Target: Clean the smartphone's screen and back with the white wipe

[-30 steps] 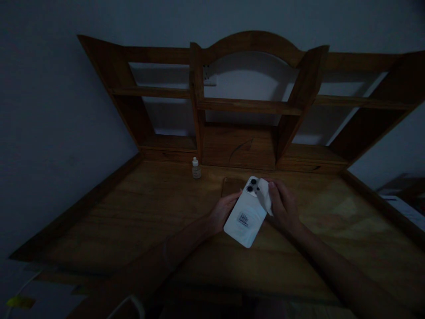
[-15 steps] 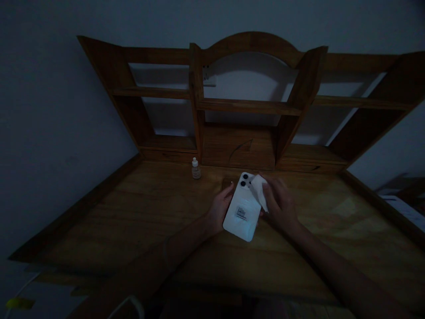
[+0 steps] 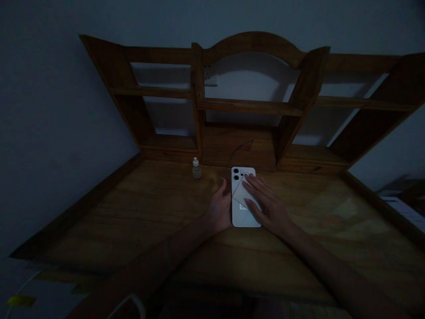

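Note:
A white smartphone (image 3: pixel 246 219), back up and camera lenses at the far end, is in front of me over the desk. My left hand (image 3: pixel 219 210) grips its left edge; the thumb sticks up and the other fingers are hidden by the phone. With fingers stretched forward, my right hand (image 3: pixel 267 204) presses a folded white wipe (image 3: pixel 239 193) on the phone's back, just below the lenses. The wipe and fingers partly cover a printed label (image 3: pixel 242 207). To the left, a small clear bottle (image 3: pixel 196 171) with a white cap stands upright.
Behind the phone rises a wooden shelf unit (image 3: pixel 245 106) with open compartments and small drawers. A wall socket (image 3: pixel 211 80) shows through it. The wooden desk (image 3: pixel 149 212) has raised side edges. Papers (image 3: pixel 403 208) lie beyond its right edge. The room is dim.
The phone has turned from slanted to nearly straight and moved slightly away from me. My right hand went from pinching the bunched wipe to pressing it flat on the phone's back.

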A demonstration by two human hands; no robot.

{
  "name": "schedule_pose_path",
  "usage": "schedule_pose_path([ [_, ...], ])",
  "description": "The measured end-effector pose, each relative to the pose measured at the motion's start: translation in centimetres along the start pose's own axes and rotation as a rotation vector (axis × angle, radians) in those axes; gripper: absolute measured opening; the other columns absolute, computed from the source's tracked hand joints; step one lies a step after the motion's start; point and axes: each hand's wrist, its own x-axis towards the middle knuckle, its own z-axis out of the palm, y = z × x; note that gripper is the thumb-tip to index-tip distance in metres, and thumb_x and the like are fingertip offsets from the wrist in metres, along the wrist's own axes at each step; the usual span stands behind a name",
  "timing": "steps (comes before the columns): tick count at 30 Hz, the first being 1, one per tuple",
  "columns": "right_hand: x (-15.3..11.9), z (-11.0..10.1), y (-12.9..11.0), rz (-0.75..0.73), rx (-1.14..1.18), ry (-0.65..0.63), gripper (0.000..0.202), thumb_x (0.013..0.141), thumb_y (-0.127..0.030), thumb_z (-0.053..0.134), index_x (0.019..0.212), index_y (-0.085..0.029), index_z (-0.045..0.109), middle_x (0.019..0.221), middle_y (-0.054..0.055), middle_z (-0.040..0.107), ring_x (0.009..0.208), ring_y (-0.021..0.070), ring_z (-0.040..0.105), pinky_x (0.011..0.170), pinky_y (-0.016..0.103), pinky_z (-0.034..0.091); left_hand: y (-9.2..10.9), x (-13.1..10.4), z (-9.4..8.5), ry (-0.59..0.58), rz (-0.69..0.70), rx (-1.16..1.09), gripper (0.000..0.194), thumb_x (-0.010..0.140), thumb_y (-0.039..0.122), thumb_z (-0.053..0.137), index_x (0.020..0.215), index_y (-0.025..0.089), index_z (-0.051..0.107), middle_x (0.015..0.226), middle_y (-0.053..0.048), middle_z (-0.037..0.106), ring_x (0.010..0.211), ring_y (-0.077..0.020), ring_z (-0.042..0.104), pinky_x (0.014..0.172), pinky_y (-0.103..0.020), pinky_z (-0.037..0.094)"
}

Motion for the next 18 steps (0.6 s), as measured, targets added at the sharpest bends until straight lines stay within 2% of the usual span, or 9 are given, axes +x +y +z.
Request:
schedule_pose_path([
  [5,0.1,0.0,-0.4,-0.056,0.029,-0.119,0.063,0.103,-0.029,0.053,0.162,-0.028,0.029,0.166,0.007,0.033,0.154,0.0261,0.029,0.127,0.057,0.026,0.4,-0.4,0.1,0.088,-0.035,-0.066,0.076,0.098,0.073,0.029,0.136,0.014,0.06,0.088,-0.007,0.071,0.085,-0.0218,0.068,0.096,-0.038,0.047],
  [10,0.1,0.0,-0.7,-0.097,0.015,-0.219,0.073,0.101,-0.037,0.056,0.164,-0.024,0.021,0.168,0.009,0.026,0.156,0.0268,0.025,0.128,0.055,0.024,0.3,-0.2,0.3,0.125,-0.045,-0.032,0.081,0.097,0.074,0.031,0.135,0.009,0.06,0.107,-0.016,0.072,0.108,-0.0307,0.067,0.103,-0.044,0.043],
  [12,0.1,0.0,-0.8,-0.107,0.011,-0.248,0.077,0.1,-0.04,0.057,0.165,-0.022,0.018,0.169,0.01,0.022,0.156,0.0271,0.023,0.128,0.054,0.024,0.2,-0.2,0.4,0.121,-0.035,-0.034,0.081,0.097,0.073,0.032,0.133,0.008,0.061,0.111,-0.017,0.071,0.114,-0.0314,0.065,0.106,-0.044,0.042],
  [18,0.0,0.2,-1.2,-0.116,0.033,-0.271,0.084,0.097,-0.044,0.061,0.165,-0.021,0.016,0.17,0.011,0.019,0.157,0.0284,0.02,0.127,0.054,0.026,0.2,-0.3,0.4,0.124,-0.035,-0.048,0.082,0.098,0.073,0.025,0.125,0.007,0.064,0.114,-0.019,0.071,0.116,-0.0305,0.065,0.108,-0.043,0.041],
])
